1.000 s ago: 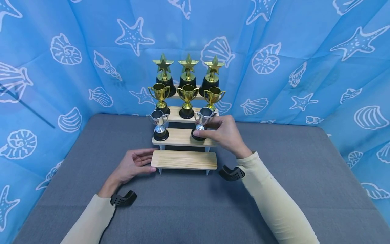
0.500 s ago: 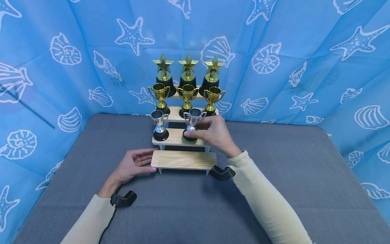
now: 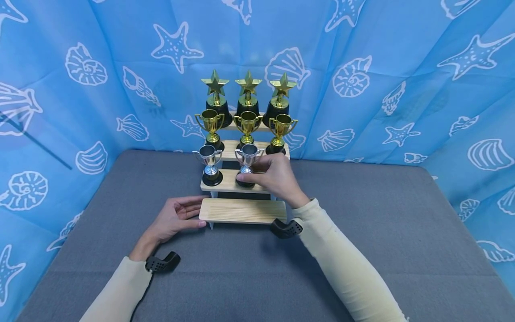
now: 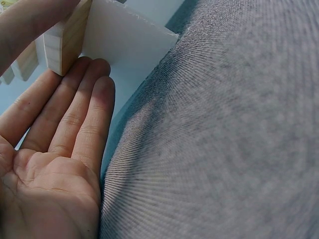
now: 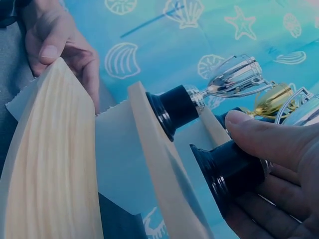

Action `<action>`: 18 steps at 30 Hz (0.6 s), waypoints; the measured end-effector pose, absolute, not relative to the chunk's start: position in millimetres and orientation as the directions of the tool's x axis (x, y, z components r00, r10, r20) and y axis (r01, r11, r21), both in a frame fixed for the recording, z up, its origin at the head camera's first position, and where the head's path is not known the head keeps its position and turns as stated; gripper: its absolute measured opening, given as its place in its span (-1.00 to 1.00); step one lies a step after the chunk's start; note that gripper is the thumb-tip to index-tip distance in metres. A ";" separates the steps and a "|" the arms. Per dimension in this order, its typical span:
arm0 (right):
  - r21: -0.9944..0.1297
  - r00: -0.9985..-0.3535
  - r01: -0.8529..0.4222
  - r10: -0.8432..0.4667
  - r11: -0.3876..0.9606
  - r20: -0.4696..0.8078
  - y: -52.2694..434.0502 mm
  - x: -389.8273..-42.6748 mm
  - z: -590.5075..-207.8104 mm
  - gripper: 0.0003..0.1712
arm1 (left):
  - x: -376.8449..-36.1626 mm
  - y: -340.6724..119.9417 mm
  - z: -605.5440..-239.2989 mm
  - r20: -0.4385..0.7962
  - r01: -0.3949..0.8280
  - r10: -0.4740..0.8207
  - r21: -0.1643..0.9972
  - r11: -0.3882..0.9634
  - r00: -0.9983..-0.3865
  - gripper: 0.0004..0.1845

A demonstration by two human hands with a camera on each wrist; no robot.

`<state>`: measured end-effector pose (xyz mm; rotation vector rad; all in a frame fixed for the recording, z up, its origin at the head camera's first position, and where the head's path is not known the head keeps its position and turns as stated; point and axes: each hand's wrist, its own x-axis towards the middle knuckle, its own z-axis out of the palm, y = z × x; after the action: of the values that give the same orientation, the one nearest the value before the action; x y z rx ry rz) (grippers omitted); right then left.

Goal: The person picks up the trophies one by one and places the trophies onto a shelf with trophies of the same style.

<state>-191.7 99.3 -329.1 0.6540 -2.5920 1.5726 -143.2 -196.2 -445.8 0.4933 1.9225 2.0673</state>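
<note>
My right hand [image 3: 275, 176] holds a small silver trophy cup [image 3: 248, 154] by its black base, thumb in front. The cup is upright over the middle of the second step from the front. In the right wrist view, a gap shows between its black base [image 5: 232, 169] and the step's board [image 5: 164, 174]. Another silver trophy cup [image 3: 209, 156] stands at that step's left end. My left hand [image 3: 173, 219] grips the left end of the wooden tiered stand's lowest step [image 3: 243, 211], thumb at the front corner and long fingers behind, as the left wrist view shows.
Gold trophy cups [image 3: 247, 123] stand in a row on the third step. Behind them, gold star trophies [image 3: 249, 85] line the top step. The stand sits on a grey cloth-covered table [image 3: 362, 223], against a blue shell-print curtain [image 3: 382, 89].
My right hand has moved left along the second step with the silver trophy cup, from near its right end to the middle. My left hand has stayed at the stand.
</note>
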 end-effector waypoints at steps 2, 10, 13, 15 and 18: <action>-0.833 -0.910 -0.376 -0.330 0.406 0.250 98.1 -191.6 -330.0 -0.67 | -143.1 -196.3 -445.5 0.059 0.027 0.424 0.996 -0.081 -0.904 -0.20; -0.824 -0.915 -0.371 -0.321 0.429 0.244 94.3 -192.2 -333.2 -0.68 | -143.0 -196.7 -444.8 0.052 0.019 0.428 0.997 -0.081 -0.902 -0.19; -0.823 -0.915 -0.370 -0.320 0.430 0.245 93.8 -192.3 -334.6 -0.70 | -142.7 -196.7 -444.3 0.051 0.019 0.425 0.997 -0.079 -0.904 -0.19; -0.821 -0.914 -0.376 -0.320 0.430 0.251 93.4 -192.4 -335.5 -0.72 | -142.6 -196.7 -444.1 0.051 0.019 0.425 0.997 -0.079 -0.904 -0.19; -0.816 -0.910 -0.386 -0.323 0.430 0.261 92.9 -192.9 -337.1 -0.73 | -142.5 -196.6 -444.1 0.051 0.020 0.425 0.997 -0.077 -0.904 -0.20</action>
<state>-192.9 92.9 -337.1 0.6455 -2.6009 1.5121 -142.5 -196.6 -444.1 0.4833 1.9172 2.0623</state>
